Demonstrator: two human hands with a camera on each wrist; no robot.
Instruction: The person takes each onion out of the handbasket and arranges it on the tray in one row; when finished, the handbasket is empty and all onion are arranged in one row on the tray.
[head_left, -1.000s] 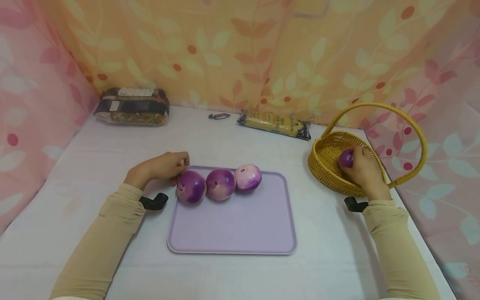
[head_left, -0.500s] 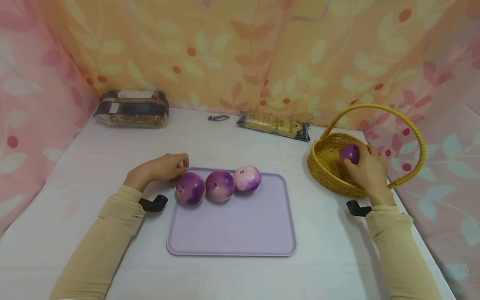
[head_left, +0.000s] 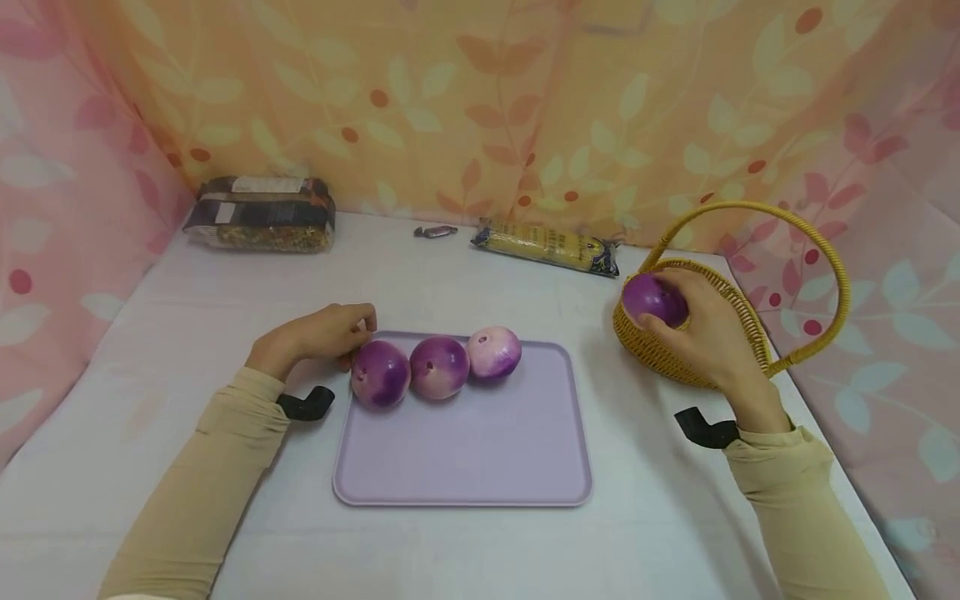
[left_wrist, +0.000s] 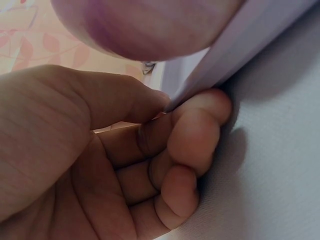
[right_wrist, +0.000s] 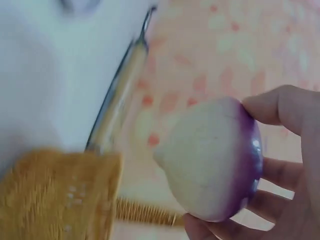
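My right hand [head_left: 708,337] holds a turnip [head_left: 655,301] above the left rim of the yellow wicker basket [head_left: 660,358]. Its purple top and white underside with a small pointed tip show in the right wrist view, gripped between thumb and fingers. On the lilac tray [head_left: 465,458], several centimetres apart from the basket, three turnips sit in a row along the back: a purple one [head_left: 380,375], a middle one [head_left: 439,367] and a paler one [head_left: 494,352]. My left hand [head_left: 318,336] pinches the tray's back left corner, thumb on the rim and curled fingers beneath, seen in the left wrist view.
At the back left lies a dark, clear-windowed food package [head_left: 261,215]. A small wrapped candy [head_left: 435,232] and a long yellow packet [head_left: 546,247] lie along the back edge. The basket's tall handle [head_left: 832,258] arches over its right side. Patterned curtains enclose the white table.
My right hand has lifted the turnip out of the basket's inside and carried it left to above the rim. The left hand stays at the tray corner.
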